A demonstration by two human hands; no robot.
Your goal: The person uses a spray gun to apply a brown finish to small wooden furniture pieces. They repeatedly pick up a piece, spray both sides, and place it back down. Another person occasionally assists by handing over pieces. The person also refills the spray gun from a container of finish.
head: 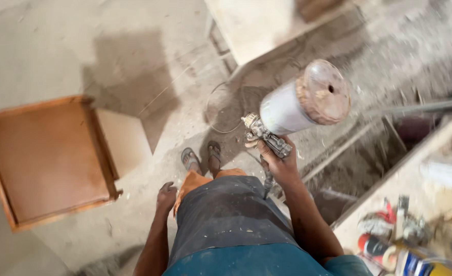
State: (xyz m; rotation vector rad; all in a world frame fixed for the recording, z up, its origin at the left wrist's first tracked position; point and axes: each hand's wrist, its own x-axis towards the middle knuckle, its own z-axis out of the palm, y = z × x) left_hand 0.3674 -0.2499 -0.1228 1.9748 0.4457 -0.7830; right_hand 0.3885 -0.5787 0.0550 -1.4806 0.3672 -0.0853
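Observation:
My right hand grips the handle of a spray gun held in front of my waist. Its metal cup with a paint-crusted lid tilts up to the right, and the nozzle points left. A hose hangs from the bottom of the handle. My left hand hangs by my thigh with the fingers loosely curled and nothing in it. A brown wooden drawer-like panel with raised edges lies on the floor to my left. My feet in sandals stand on the dusty floor.
A pale wooden board or table stands ahead. On the right, a wooden shelf holds several cans and tools. Thin wire loops and a long rod lie on the dusty floor.

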